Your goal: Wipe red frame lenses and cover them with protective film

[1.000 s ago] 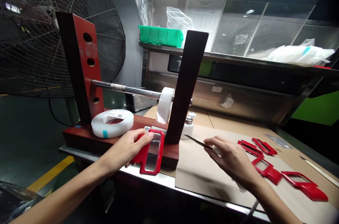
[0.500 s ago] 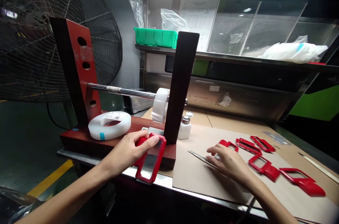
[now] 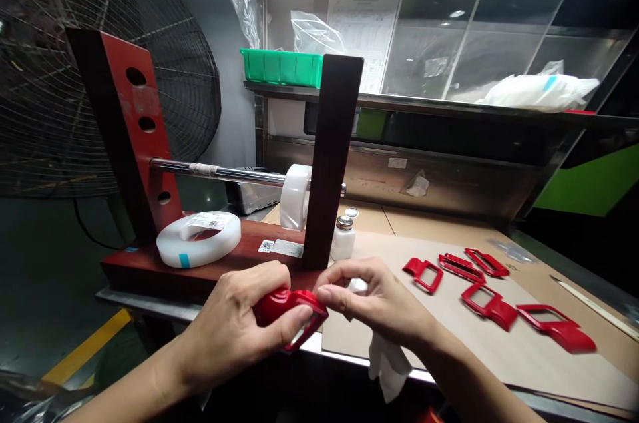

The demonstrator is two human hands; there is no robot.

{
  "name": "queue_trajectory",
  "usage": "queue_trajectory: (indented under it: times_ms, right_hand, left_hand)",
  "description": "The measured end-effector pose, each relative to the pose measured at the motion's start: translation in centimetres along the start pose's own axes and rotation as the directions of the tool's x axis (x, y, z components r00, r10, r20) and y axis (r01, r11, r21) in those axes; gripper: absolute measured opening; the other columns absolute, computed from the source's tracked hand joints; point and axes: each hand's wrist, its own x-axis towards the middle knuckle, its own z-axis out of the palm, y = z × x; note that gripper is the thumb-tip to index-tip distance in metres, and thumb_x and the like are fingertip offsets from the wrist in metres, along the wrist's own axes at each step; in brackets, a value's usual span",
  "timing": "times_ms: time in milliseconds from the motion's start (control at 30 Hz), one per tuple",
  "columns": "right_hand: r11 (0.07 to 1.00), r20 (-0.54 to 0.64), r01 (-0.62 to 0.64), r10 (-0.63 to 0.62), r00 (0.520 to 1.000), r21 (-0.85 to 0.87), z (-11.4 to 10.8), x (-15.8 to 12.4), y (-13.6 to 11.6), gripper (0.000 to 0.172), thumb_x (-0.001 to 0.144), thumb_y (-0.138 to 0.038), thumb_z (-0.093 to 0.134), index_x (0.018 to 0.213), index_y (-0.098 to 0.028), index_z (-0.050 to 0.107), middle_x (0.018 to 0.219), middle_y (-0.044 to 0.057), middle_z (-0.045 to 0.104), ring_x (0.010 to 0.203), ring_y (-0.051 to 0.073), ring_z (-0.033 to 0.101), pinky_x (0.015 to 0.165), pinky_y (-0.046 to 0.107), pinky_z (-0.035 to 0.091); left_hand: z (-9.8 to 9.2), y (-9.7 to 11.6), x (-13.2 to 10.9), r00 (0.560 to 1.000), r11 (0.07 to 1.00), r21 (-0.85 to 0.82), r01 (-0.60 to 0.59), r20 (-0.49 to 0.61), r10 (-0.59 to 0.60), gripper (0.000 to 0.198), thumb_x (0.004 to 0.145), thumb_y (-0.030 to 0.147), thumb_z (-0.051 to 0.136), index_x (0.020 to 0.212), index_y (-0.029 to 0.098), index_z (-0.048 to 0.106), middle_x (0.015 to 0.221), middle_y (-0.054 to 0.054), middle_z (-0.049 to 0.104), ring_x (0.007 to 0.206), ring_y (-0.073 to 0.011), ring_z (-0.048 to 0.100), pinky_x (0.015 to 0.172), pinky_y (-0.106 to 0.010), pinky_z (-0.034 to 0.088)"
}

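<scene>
My left hand grips a glossy red plastic frame with a window in it, thumb along its side. The frame is tilted at the front of the bench. At its right end are the pinched thumb and forefinger of my right hand, touching or nearly touching the rim. A crumpled white cloth is tucked in that hand and hangs below it. Several similar red frames lie on the brown board to the right.
A wooden stand carries a metal rod with a white roll. Another clear roll lies on its base. Behind the hands stands a white pump bottle. A large fan is at left; a green bin sits on the shelf.
My right hand has come left to the red frame. The thin pointed metal tool it had is no longer visible; white cloth now hangs from it. My left hand has turned the frame.
</scene>
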Motion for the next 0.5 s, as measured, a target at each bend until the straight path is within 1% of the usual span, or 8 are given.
queue_trajectory:
  times_ms: [133, 200, 233, 267, 300, 367, 433, 500]
  right_hand:
    - [0.998, 0.074, -0.037, 0.034, 0.997, 0.049, 0.4, 0.1, 0.3, 0.029, 0.074, -0.042, 0.073, 0.072, -0.014, 0.068, 0.065, 0.000, 0.058, 0.056, 0.008, 0.043, 0.048, 0.018, 0.034]
    - [0.998, 0.088, -0.052, 0.050, 0.995, 0.022, 0.6, -0.1, 0.4, 0.028, 0.076, -0.041, 0.072, 0.073, -0.014, 0.068, 0.065, 0.000, 0.058, 0.056, 0.008, 0.044, 0.047, 0.018, 0.033]
    - [0.999, 0.078, -0.041, 0.042, 0.996, -0.015, 0.7, -0.2, 0.3, 0.026, 0.077, -0.040, 0.071, 0.074, -0.014, 0.068, 0.065, 0.000, 0.058, 0.056, 0.008, 0.045, 0.047, 0.019, 0.034]
    - [0.997, 0.061, -0.007, 0.011, 0.998, -0.072, 0.8, -0.3, 0.3, 0.024, 0.079, -0.038, 0.069, 0.074, -0.014, 0.068, 0.065, 0.000, 0.059, 0.057, 0.009, 0.047, 0.048, 0.019, 0.035]
    - [0.988, 0.042, 0.052, -0.046, 0.998, -0.147, 1.0, -0.4, 0.2, 0.021, 0.081, -0.034, 0.067, 0.074, -0.015, 0.067, 0.066, 0.000, 0.060, 0.058, 0.009, 0.049, 0.050, 0.019, 0.037]
    - [0.922, 0.022, 0.221, -0.225, 0.974, -0.319, 1.5, -0.4, 0.0, 0.014, 0.083, -0.026, 0.064, 0.075, -0.015, 0.066, 0.067, 0.000, 0.063, 0.061, 0.010, 0.053, 0.056, 0.019, 0.040]
    - [0.788, 0.039, 0.378, -0.413, 0.910, -0.486, 2.2, -0.2, 0.1, 0.011, 0.085, -0.020, 0.061, 0.077, -0.015, 0.065, 0.068, 0.000, 0.064, 0.060, 0.009, 0.054, 0.058, 0.019, 0.040]
    - [0.621, 0.076, 0.457, -0.539, 0.839, -0.637, 2.9, 0.1, 0.3, 0.012, 0.088, -0.018, 0.056, 0.079, -0.014, 0.064, 0.067, 0.000, 0.063, 0.058, 0.009, 0.053, 0.055, 0.021, 0.037]
  left_hand:
    - [0.0, -0.8, -0.8, 0.982, 0.975, 0.133, -0.179, -0.029, 0.185, 0.032, 0.085, 0.042, 0.053, 0.062, 0.021, 0.043, 0.061, 0.005, 0.044, 0.053, -0.0110, 0.043, 0.049, -0.024, 0.032]
    - [0.0, -1.3, -1.2, 0.972, 0.961, 0.178, -0.212, -0.062, 0.226, 0.025, 0.083, 0.041, 0.056, 0.070, 0.021, 0.048, 0.068, 0.002, 0.050, 0.059, -0.0133, 0.049, 0.053, -0.025, 0.037]
    - [-0.1, -1.5, -1.4, 0.970, 0.963, 0.179, -0.202, -0.097, 0.222, 0.023, 0.081, 0.043, 0.058, 0.077, 0.022, 0.050, 0.076, 0.000, 0.055, 0.067, -0.0158, 0.054, 0.058, -0.026, 0.042]
    - [-0.2, -1.7, -1.6, 0.969, 0.970, 0.163, -0.178, -0.144, 0.202, 0.026, 0.079, 0.046, 0.060, 0.087, 0.023, 0.052, 0.087, -0.002, 0.059, 0.078, -0.0190, 0.058, 0.067, -0.028, 0.046]
    - [-0.4, -1.8, -1.7, 0.966, 0.982, 0.134, -0.136, -0.203, 0.161, 0.034, 0.077, 0.051, 0.061, 0.097, 0.024, 0.053, 0.098, -0.004, 0.061, 0.088, -0.0224, 0.060, 0.075, -0.031, 0.047]
    - [-1.0, -2.0, -1.9, 0.951, 0.999, 0.047, 0.001, -0.308, 0.014, 0.047, 0.077, 0.059, 0.056, 0.111, 0.027, 0.051, 0.111, -0.005, 0.061, 0.099, -0.0268, 0.059, 0.085, -0.036, 0.047]
    - [-1.7, -2.2, -2.0, 0.939, 0.987, -0.063, 0.148, -0.306, -0.160, 0.047, 0.080, 0.061, 0.049, 0.114, 0.029, 0.052, 0.104, -0.003, 0.064, 0.092, -0.0263, 0.063, 0.081, -0.036, 0.050]
    - [-2.1, -2.3, -1.8, 0.934, 0.947, -0.211, 0.241, -0.213, -0.286, 0.045, 0.083, 0.059, 0.045, 0.117, 0.030, 0.051, 0.096, -0.002, 0.067, 0.085, -0.0244, 0.064, 0.074, -0.033, 0.052]
